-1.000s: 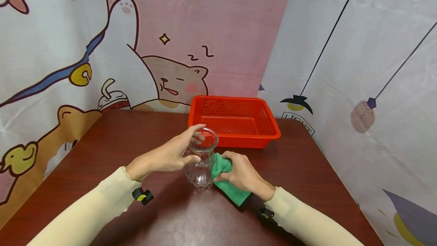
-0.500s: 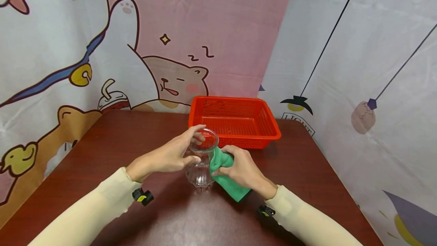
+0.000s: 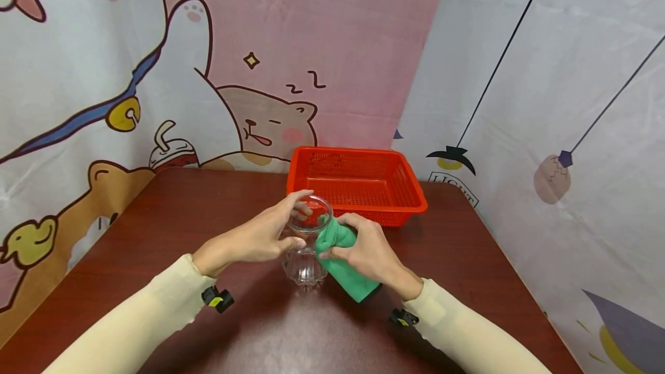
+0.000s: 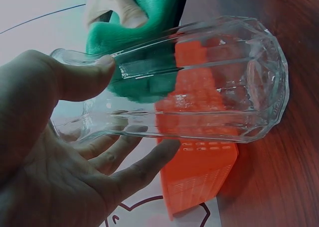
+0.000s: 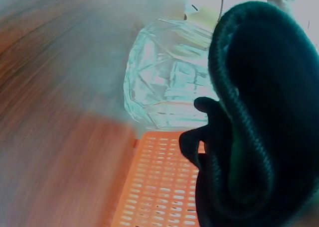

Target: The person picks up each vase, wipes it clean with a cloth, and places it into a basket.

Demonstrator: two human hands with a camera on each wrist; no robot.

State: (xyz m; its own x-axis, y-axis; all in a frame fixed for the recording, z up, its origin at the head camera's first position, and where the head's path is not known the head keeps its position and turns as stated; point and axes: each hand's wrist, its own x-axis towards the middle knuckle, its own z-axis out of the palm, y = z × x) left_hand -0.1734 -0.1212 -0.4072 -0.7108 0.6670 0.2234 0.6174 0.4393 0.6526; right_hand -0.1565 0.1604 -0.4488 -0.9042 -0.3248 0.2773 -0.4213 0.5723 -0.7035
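Clear faceted glass vase point(image 3: 307, 247) stands upright on the dark red-brown wooden surface point(image 3: 171, 218), just in front of the orange perforated plastic basket point(image 3: 358, 183). Left hand point(image 3: 257, 238) grips the vase at its neck, thumb on the near side, fingers curled round the rim. Right hand point(image 3: 370, 253) clutches a bunched green cloth point(image 3: 344, 264), pressing it against the vase's right side, near the rim. Cream sleeves cover both forearms.
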